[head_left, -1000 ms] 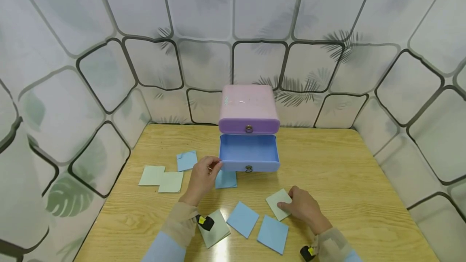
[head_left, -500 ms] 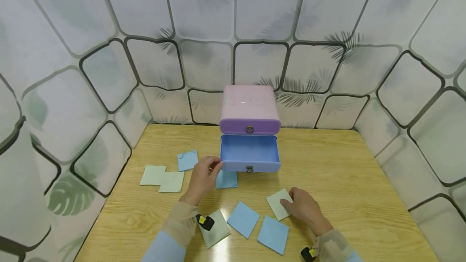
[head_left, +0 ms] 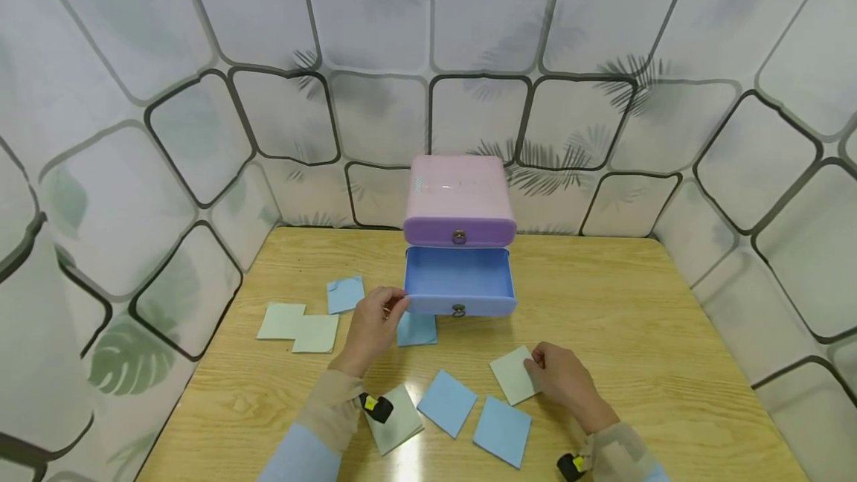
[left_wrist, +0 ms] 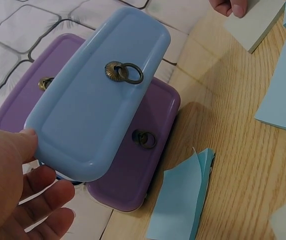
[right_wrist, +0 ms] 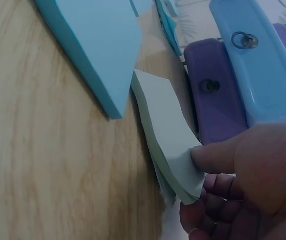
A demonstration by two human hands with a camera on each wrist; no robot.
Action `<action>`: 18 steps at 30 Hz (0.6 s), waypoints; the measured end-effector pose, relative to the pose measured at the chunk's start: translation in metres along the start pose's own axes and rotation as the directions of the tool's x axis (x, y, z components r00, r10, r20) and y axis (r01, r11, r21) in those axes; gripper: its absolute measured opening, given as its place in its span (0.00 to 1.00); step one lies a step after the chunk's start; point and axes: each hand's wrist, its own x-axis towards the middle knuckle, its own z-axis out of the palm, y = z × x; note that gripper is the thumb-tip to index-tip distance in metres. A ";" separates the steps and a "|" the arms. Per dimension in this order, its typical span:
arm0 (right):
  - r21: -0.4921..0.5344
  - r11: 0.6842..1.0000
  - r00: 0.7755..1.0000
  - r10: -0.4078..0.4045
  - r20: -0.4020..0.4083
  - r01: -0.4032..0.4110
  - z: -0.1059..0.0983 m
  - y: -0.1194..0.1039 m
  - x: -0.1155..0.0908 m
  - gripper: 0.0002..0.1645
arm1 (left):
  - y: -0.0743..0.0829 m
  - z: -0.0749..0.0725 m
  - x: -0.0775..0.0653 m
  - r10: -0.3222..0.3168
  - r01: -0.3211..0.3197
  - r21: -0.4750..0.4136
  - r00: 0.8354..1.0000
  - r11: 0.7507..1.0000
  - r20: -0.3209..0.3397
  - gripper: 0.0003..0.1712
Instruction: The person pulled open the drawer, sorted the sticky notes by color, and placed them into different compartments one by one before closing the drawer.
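wood-grained table (head_left: 623, 311) | pale backdrop (head_left: 375, 13) | dark-outlined cells (head_left: 477, 114) | leaf prints (head_left: 130, 363)

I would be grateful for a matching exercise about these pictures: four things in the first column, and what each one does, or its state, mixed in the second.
Column one
1. Left hand
2. Right hand
3. Blue drawer
4. Upper purple drawer

Column two
A. pinches a pale green paper pad
B. is closed
C. grips a drawer at its front left corner
D. stands open

Right pairs: 1-C, 2-A, 3-D, 4-B
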 end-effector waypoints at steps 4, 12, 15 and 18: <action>0.007 0.999 0.999 -0.036 -0.010 0.036 -0.004 -0.002 -0.001 0.07 | 0.001 -0.001 -0.001 0.003 -0.003 -0.002 1.000 1.000 -0.003 0.06; 0.017 0.994 0.991 -0.111 -0.069 0.112 -0.014 -0.008 -0.002 0.06 | -0.001 -0.001 0.000 0.011 -0.011 -0.002 1.000 1.000 0.008 0.07; 0.046 0.990 0.988 -0.132 -0.075 0.135 -0.020 -0.010 -0.003 0.06 | -0.002 -0.001 0.000 0.016 -0.016 -0.001 1.000 1.000 0.006 0.06; 0.078 0.986 0.986 -0.143 -0.083 0.149 -0.028 -0.014 -0.006 0.07 | -0.003 -0.001 0.000 0.021 -0.021 -0.004 1.000 1.000 0.004 0.06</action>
